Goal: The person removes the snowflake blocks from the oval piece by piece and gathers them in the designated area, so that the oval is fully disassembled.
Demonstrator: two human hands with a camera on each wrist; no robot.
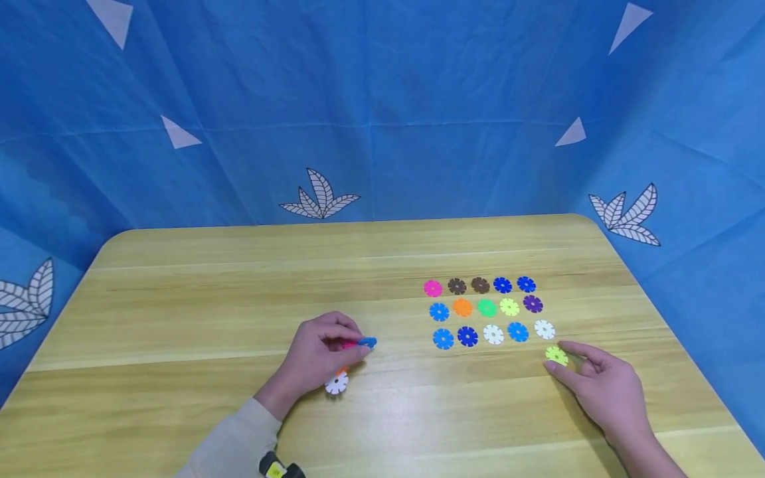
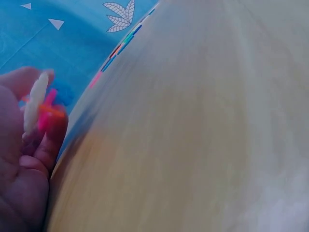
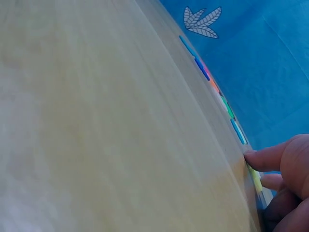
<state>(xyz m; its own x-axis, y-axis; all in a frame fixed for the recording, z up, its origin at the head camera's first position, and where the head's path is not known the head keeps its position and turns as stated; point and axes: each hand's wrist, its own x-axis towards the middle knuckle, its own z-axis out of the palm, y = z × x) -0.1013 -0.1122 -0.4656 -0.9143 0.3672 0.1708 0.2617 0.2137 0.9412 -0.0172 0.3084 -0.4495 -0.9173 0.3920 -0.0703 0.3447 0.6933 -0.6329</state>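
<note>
My left hand (image 1: 325,348) grips a small cluster of joined notched plastic discs left of the table's middle. In the head view a blue disc (image 1: 367,342) sticks out past the fingertips, and a white disc (image 1: 337,383) hangs below the palm. Pink and orange discs (image 2: 52,111) show between the fingers in the left wrist view; how they interlock is partly hidden. Over on the right, my right hand (image 1: 606,385) pinches a yellow-green notched disc (image 1: 556,356) between thumb and fingers, at or close to the tabletop.
Three rows of loose notched discs lie flat between the hands, among them a pink disc (image 1: 433,288), an orange disc (image 1: 463,307) and a purple disc (image 1: 533,304). The wooden table (image 1: 197,299) ends at a blue patterned cloth (image 1: 418,99) behind it.
</note>
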